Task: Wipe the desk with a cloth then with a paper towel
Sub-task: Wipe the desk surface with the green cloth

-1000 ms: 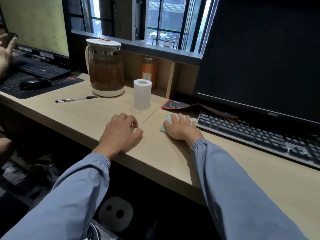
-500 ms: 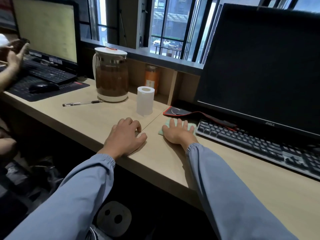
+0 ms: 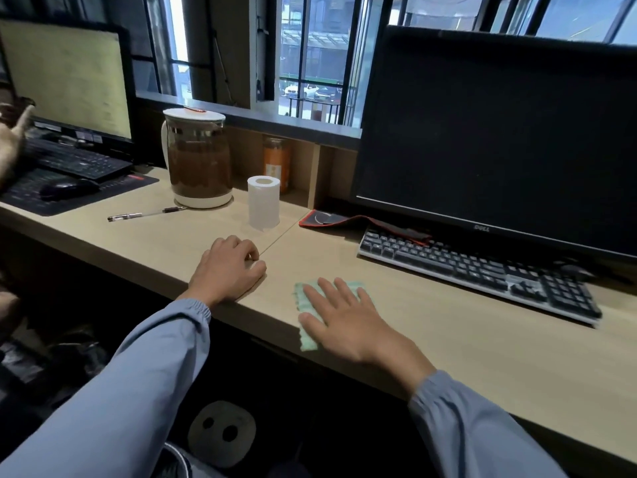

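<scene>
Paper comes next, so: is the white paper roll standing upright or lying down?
Upright. The white paper towel roll stands on end on the light wooden desk, its hollow core facing up.

Cloth (image 3: 307, 341) under right hand (image 3: 348, 315) showing ribbed, matt weave. Desk (image 3: 465, 339) around it looking smooth, matt wood laminate; paper roll (image 3: 263, 205) beyond fingertips looking soft, matt.
</scene>
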Demonstrator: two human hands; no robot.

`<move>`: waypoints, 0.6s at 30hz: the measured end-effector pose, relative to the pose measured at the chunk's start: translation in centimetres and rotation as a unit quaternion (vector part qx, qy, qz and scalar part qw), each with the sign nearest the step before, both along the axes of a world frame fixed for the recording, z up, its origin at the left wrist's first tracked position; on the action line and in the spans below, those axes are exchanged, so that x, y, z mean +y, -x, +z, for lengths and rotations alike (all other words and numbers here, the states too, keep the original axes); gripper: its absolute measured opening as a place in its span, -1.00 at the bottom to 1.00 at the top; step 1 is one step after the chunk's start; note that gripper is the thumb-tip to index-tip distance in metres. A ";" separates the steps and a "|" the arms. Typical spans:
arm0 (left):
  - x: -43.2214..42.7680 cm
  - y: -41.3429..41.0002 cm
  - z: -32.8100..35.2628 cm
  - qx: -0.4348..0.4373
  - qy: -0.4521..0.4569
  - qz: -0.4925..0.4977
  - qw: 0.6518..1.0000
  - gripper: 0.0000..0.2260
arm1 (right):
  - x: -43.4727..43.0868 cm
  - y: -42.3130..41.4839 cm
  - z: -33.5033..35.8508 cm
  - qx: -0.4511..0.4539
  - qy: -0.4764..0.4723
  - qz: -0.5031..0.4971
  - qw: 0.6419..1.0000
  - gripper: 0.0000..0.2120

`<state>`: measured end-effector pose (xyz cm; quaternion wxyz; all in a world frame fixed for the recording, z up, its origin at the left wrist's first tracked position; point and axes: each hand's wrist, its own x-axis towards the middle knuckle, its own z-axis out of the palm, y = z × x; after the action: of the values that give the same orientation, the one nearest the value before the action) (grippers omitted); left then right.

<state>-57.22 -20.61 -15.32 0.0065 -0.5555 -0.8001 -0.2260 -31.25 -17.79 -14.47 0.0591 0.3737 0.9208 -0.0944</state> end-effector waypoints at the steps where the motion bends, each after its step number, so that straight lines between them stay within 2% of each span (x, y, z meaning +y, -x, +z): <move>1: 0.0 0.0 0.0 0.002 0.000 -0.001 1.000 -0.76 | 0.2 -1.5 0.1 -0.002 -0.002 0.001 1.000 -0.38; 10: 0.3 -0.2 -0.2 0.026 0.003 -0.002 1.000 -0.73 | 4.1 -14.0 0.7 -0.015 0.003 -0.147 0.989 -0.38; 14: 0.5 -0.9 -0.2 0.043 0.015 0.003 0.999 -0.70 | 4.3 -12.6 0.3 -0.007 -0.011 -0.168 0.986 -0.39; 18: 0.5 -1.0 -0.4 0.048 0.012 0.005 0.999 -0.68 | 5.2 -8.0 0.4 -0.002 0.000 -0.143 0.990 -0.38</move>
<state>-56.26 -20.06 -15.76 0.0393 -0.5621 -0.8042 -0.1891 -23.29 -12.63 -14.10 0.0465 0.5019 0.8577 -0.1014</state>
